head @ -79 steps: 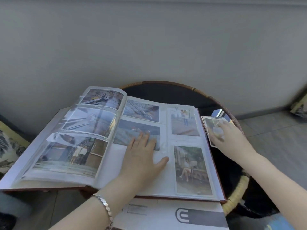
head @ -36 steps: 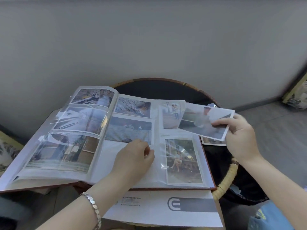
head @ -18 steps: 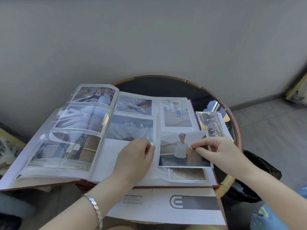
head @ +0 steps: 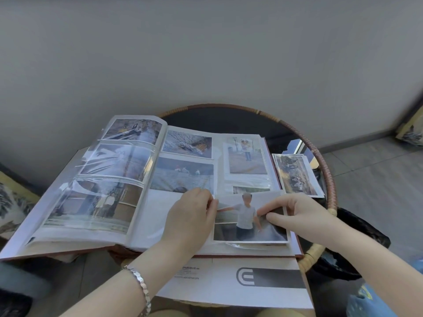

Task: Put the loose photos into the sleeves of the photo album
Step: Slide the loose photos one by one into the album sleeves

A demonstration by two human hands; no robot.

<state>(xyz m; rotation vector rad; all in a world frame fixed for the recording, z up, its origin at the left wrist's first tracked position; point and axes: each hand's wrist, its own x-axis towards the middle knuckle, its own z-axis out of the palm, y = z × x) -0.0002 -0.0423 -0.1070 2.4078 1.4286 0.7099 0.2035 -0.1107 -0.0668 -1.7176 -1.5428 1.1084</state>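
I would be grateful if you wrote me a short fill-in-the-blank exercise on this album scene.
1. The right hand pinches the photo over the album's ____ page.
2. The left hand pinches the sleeve at the photo's ____ edge.
3. The stack of loose photos lies on the ____ table.

Missing words: right; left; round.
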